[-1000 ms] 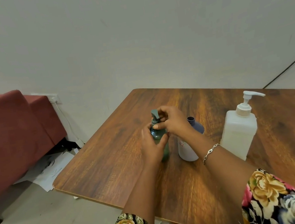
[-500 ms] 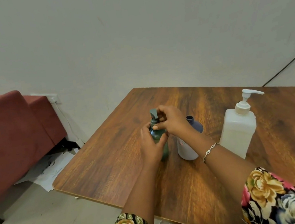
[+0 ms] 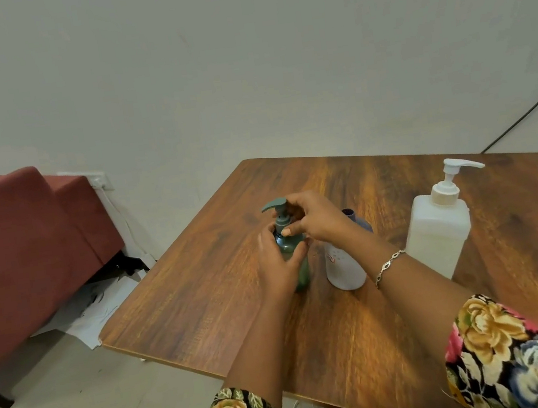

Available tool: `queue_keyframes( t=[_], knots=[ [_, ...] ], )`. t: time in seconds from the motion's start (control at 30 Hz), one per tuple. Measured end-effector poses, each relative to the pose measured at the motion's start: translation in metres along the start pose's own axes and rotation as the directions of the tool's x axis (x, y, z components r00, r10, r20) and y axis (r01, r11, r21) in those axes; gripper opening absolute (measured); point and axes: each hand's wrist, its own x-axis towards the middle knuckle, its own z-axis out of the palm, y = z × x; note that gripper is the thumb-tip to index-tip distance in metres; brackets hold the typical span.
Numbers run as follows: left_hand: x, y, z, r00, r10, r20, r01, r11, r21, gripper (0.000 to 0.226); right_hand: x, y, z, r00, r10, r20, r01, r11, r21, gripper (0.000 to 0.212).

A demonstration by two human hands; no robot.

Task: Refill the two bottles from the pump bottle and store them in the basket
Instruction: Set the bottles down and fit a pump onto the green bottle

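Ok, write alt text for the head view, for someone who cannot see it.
A person's left hand holds a green bottle upright on a wooden table while the right hand pinches its top. To its right stand a white bottle with a blue neck and a larger white pump bottle.

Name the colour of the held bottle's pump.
Teal green; the pump shows best in the head view.

Upright stand the green pump-topped bottle (image 3: 302,271), open-necked white bottle (image 3: 342,271) and large pump bottle (image 3: 437,232).
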Motion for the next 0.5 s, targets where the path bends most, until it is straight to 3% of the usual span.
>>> queue_keyframes(
  t=[0.2,0.33,0.5],
  knots=[
    [-0.0016,-0.0001,-0.0010,1.000,0.001,0.001,-0.001,1.000,-0.010,0.046,-0.0013,-0.0023,0.0036,0.999,0.006,-0.044,-0.013,0.988,-0.151,0.042],
    [-0.0017,0.0028,-0.0018,1.000,0.016,-0.007,-0.016,1.000,-0.015,0.046,-0.0005,-0.0018,-0.0032,0.999,0.014,0.031,-0.017,0.996,0.089,0.044],
    [-0.0021,0.0009,-0.0012,1.000,0.015,-0.012,-0.015,1.000,-0.013,0.047,0.0054,0.0005,0.0004,1.000,0.008,-0.016,-0.007,0.999,0.045,0.036]
  ],
)
